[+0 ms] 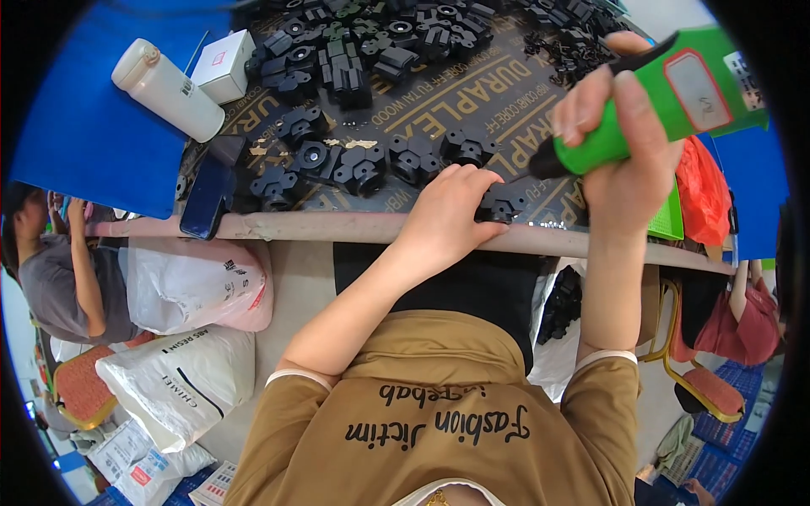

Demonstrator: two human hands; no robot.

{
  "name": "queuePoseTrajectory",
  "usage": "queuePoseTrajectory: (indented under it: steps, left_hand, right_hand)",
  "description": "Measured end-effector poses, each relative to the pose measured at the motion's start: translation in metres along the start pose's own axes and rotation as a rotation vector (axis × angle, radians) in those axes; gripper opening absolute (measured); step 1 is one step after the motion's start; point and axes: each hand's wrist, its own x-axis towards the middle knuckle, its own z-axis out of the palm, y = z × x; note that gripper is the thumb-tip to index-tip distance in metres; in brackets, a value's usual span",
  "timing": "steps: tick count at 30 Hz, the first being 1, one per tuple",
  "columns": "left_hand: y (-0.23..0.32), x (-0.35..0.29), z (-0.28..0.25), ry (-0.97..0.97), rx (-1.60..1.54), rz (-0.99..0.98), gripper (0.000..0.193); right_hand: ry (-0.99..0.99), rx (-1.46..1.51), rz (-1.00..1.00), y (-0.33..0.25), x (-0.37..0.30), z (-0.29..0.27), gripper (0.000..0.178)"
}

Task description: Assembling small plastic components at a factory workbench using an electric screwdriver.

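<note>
My right hand (629,126) is wrapped round a green cordless screwdriver (704,93) with a black nose. Its tip points down and left, toward a black plastic part (504,208) at the table's near edge. My left hand (447,211) pins that part between thumb and fingers. Whether the bit touches the part I cannot tell. Small shiny screws (548,225) lie along the edge, just right of the part. Beyond my left hand stand several similar black parts, among them a hexagonal housing (360,169).
A heap of black parts (346,67) covers the table's far side. At left are a white bottle (173,93), a white box (224,67) and a dark phone (209,190). A red plastic bag (704,194) and green tray (668,215) sit at right. Other people are seated on both sides.
</note>
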Motion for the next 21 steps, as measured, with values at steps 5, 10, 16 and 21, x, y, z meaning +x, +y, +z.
queuePoseTrajectory:
  steps: [5,10,16,21]
  left_hand:
    - [0.002,-0.005,0.0,0.013,-0.077,-0.061,0.054]
    - [0.004,-0.013,0.006,0.194,0.076,0.156,0.054]
    - [0.015,-0.011,-0.063,0.12,0.347,0.207,0.046]
    - [0.007,-0.004,-0.103,-0.019,0.583,0.086,0.065]
  right_hand:
    - [0.031,-0.35,0.016,-0.001,0.01,-0.032,0.04]
    - [0.173,-0.355,0.058,0.002,0.004,-0.045,0.042]
    - [0.26,-0.391,0.033,0.003,-0.006,-0.036,0.057]
    - [0.286,-0.427,0.002,0.013,-0.018,-0.034,0.061]
